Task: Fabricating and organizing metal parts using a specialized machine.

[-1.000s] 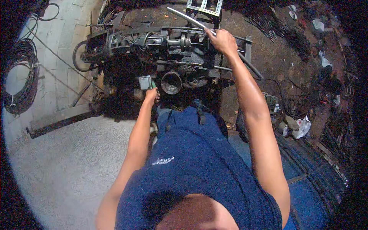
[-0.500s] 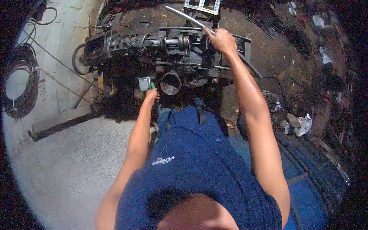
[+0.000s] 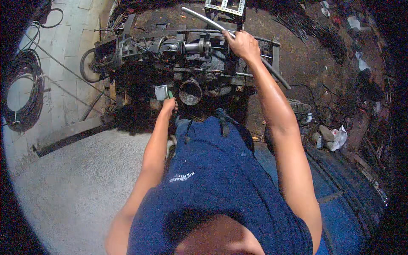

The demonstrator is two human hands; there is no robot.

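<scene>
My right hand [image 3: 243, 45] is wrapped round a long grey metal bar [image 3: 196, 15], which slants from the upper middle down to the right across a machine [image 3: 187, 47]. Lower and to the left, my left hand [image 3: 170, 105] is closed on the green handle of a small scoop-like tool [image 3: 161, 92] with a square, pale metal head. That head is beside a round, open-mouthed metal cup [image 3: 190, 92] at the machine's near side. The machine is dark and greasy, with a shiny shaft along its top. Shadow hides the parts beneath the scoop.
A large heap of pale granules [image 3: 97, 170] lies at my left, behind a dark metal beam [image 3: 72, 139]. Coiled black cable [image 3: 21, 93] hangs on the left wall. Dark rods [image 3: 297, 27] and a white bag [image 3: 338, 138] lie on the right. A perforated metal frame [image 3: 225, 7] stands beyond the machine.
Very little differs. My right hand and the bar have shifted slightly left, while my left hand keeps the scoop in nearly the same spot.
</scene>
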